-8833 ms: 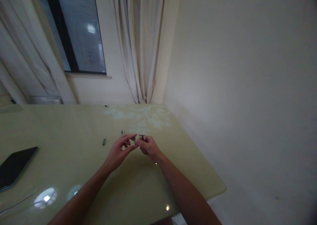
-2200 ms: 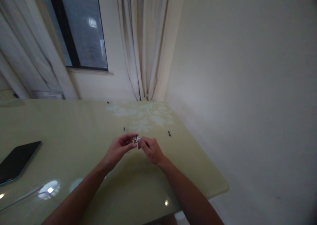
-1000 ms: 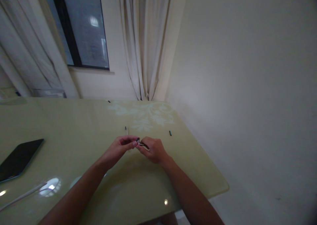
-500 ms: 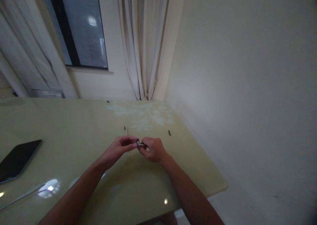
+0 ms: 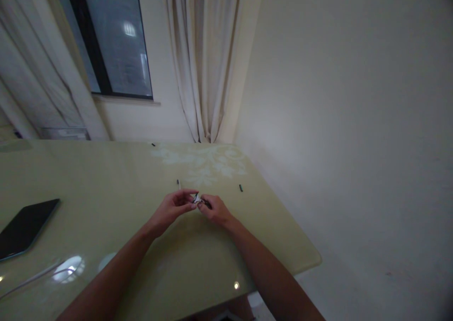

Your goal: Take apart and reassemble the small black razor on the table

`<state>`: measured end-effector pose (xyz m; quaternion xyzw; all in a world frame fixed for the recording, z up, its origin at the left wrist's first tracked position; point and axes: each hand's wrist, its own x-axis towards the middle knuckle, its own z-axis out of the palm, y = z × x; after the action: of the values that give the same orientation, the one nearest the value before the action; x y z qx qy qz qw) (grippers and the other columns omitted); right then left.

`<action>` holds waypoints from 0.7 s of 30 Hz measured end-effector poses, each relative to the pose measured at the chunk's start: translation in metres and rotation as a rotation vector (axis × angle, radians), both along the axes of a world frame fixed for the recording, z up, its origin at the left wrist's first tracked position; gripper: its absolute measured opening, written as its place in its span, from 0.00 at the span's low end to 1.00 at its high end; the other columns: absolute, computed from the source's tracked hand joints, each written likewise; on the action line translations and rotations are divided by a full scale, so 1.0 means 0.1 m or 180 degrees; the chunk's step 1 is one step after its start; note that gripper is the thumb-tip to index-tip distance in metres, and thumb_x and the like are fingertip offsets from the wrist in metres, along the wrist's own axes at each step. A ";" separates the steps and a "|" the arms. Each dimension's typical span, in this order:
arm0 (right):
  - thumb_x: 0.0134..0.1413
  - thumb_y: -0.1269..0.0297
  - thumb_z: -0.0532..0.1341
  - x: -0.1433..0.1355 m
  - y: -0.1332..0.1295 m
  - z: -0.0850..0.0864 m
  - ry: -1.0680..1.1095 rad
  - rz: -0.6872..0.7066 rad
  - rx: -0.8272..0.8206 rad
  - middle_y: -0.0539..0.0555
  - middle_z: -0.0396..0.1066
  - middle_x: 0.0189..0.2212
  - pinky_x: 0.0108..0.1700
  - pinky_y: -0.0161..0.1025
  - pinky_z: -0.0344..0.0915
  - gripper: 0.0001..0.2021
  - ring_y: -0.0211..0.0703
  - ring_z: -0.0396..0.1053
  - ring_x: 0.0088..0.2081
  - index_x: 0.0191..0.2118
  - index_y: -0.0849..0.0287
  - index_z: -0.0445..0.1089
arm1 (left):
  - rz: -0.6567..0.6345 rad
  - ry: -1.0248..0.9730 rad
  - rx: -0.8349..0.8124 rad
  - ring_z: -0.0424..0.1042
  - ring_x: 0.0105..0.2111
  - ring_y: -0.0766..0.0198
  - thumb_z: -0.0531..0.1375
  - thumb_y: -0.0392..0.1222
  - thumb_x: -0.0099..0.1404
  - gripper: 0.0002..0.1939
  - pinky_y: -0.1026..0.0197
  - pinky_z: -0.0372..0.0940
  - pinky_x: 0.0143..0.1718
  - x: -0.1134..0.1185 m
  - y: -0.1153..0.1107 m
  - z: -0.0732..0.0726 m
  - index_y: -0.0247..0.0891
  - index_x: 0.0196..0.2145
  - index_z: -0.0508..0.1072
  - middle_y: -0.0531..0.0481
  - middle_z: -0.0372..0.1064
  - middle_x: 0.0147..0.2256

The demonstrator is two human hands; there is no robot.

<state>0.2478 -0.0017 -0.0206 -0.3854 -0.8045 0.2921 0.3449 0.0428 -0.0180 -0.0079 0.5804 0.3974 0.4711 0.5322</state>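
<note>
Both hands meet over the table, around a small silver-and-black object (image 5: 197, 199) too small to identify. My left hand (image 5: 173, 207) pinches its left end between thumb and fingertips, the index finger stretched along the top. On the other side, my right hand (image 5: 216, 211) is closed round its darker end, with the thumb and index finger pressed together. The fingers hide part of the object. Just beyond my left hand lies a thin white stick-like thing with a dark tip (image 5: 178, 183), partly covered by the hand.
A small dark green piece (image 5: 241, 188) lies right of the hands, and a tiny black piece (image 5: 153, 144) near the far edge. A black tablet (image 5: 26, 226) and white cable (image 5: 31, 279) are at left on the glossy table (image 5: 283, 245). A wall (image 5: 336, 146) borders the right.
My right hand has turned slightly, and the object between the hands has changed angle, showing more bright silver. My left index finger is stretched further over it. The view has shifted slightly.
</note>
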 end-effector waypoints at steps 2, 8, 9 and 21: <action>0.63 0.54 0.59 0.01 0.03 -0.01 0.0273 -0.0002 -0.0077 0.46 0.60 0.24 0.30 0.34 0.51 0.13 0.36 0.58 0.27 0.31 0.58 0.66 | 0.0226 0.0014 0.0019 0.77 0.38 0.59 0.75 0.48 0.51 0.25 0.55 0.71 0.46 0.00 0.02 0.02 0.40 0.46 0.81 0.49 0.78 0.35; 0.67 0.52 0.58 -0.01 0.24 0.12 0.0197 0.0047 -0.0006 0.48 0.67 0.25 0.32 0.34 0.53 0.16 0.37 0.61 0.28 0.37 0.57 0.76 | 0.0843 -0.0069 -0.0010 0.77 0.41 0.54 0.75 0.53 0.47 0.29 0.51 0.71 0.49 -0.01 0.09 -0.02 0.37 0.45 0.79 0.46 0.79 0.38; 0.68 0.52 0.58 -0.03 0.28 0.15 0.0110 0.0062 0.0028 0.48 0.68 0.26 0.33 0.34 0.53 0.16 0.38 0.62 0.28 0.38 0.57 0.77 | 0.0900 -0.0078 -0.0003 0.77 0.41 0.54 0.75 0.53 0.47 0.30 0.51 0.71 0.50 -0.02 0.11 -0.04 0.37 0.45 0.79 0.45 0.79 0.38; 0.71 0.54 0.55 -0.07 0.26 -0.05 0.0391 0.0160 0.0052 0.50 0.72 0.29 0.37 0.34 0.58 0.18 0.39 0.66 0.32 0.39 0.59 0.78 | 0.0626 0.0094 -0.0107 0.76 0.39 0.59 0.74 0.52 0.50 0.29 0.56 0.70 0.48 -0.09 0.10 -0.05 0.38 0.48 0.80 0.48 0.78 0.36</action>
<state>0.2410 0.0243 -0.0251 -0.3436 -0.7936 0.3172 0.3892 0.0343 -0.0076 -0.0134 0.5365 0.4681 0.5057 0.4871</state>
